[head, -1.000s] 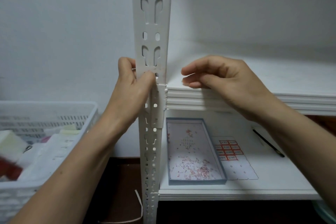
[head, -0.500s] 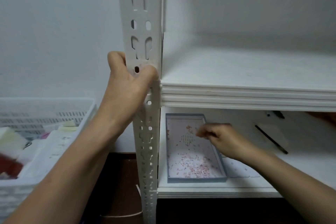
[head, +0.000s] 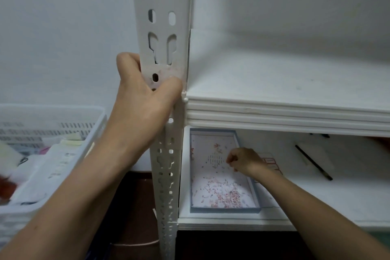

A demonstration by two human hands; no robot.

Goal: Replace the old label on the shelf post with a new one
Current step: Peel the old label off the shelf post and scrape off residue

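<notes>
Our left hand clamps the post at upper-shelf height, while our right hand hangs curled over the tray on the lower shelf, beside the label sheet, pinching something or nothing, we cannot tell.

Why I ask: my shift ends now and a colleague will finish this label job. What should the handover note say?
Left hand: grips the shelf post just above the upper shelf, thumb across its front.
Right hand: fingertips pinched together over the blue-rimmed tray on the lower shelf; anything between them is too small to see.
Label sheet: beside the tray, partly behind the right hand. Pen further right.
Done: no old label shows on the post; only a faint smudge above the thumb.
To do: probably take a new label from the sheet and stick it on the post.
</notes>
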